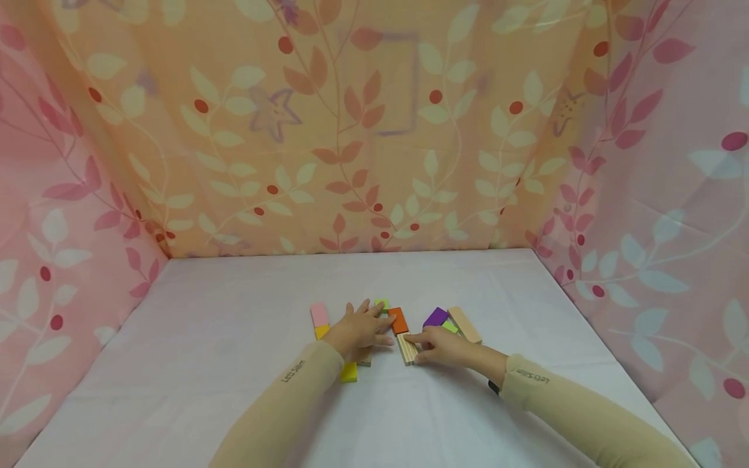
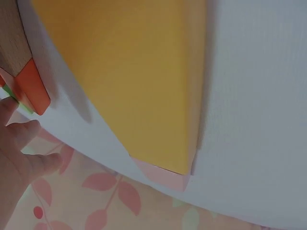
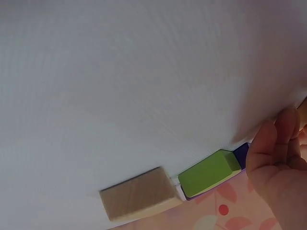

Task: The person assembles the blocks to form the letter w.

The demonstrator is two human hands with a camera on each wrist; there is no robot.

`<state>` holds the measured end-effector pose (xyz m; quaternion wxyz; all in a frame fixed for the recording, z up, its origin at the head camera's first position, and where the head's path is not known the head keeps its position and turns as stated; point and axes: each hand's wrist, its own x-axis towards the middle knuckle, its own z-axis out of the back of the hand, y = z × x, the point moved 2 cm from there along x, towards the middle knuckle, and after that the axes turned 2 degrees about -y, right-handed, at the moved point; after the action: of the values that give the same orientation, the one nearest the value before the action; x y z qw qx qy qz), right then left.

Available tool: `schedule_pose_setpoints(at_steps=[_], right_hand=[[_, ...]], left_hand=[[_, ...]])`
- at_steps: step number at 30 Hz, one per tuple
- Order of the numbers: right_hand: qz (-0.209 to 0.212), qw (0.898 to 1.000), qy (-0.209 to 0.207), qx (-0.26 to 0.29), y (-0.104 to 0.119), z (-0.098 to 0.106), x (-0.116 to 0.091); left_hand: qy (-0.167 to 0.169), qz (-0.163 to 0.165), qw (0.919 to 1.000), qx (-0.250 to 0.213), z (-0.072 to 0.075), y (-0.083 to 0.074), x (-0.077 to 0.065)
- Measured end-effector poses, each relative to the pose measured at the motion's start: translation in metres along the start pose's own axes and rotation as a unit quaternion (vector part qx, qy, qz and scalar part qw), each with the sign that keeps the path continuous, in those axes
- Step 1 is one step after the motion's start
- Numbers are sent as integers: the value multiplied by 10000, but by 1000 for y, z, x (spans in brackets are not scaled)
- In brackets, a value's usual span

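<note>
My left hand (image 1: 358,329) spreads loose, orange block (image 1: 398,320) by its fingertips, my right hand (image 1: 449,346) unclenched, striped wooden block (image 1: 406,351) at its forefinger; uneven pushing could skew both blocks.

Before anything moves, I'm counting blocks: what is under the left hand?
Part of a wooden block shows at the near edge of the left hand, beside a yellow block. The rest is covered, so other blocks could be hidden.
</note>
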<state>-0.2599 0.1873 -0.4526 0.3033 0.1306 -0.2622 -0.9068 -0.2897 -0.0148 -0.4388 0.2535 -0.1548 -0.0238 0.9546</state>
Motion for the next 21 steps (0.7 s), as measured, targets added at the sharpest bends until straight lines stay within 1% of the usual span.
schedule_pose_setpoints(at_steps=[6, 13, 16, 21], right_hand=[[-11, 10000, 27, 79, 1, 1, 4], [-138, 9998, 46, 170, 3, 2, 3], [-148, 9997, 43, 170, 4, 1, 4], [-213, 9996, 29, 203, 5, 1, 4]], left_hand=[[-2, -19, 9999, 138, 1, 0, 2], [8, -20, 10000, 33, 5, -2, 0], [-30, -42, 9997, 253, 5, -3, -1], [-118, -63, 9967, 802, 5, -6, 0]])
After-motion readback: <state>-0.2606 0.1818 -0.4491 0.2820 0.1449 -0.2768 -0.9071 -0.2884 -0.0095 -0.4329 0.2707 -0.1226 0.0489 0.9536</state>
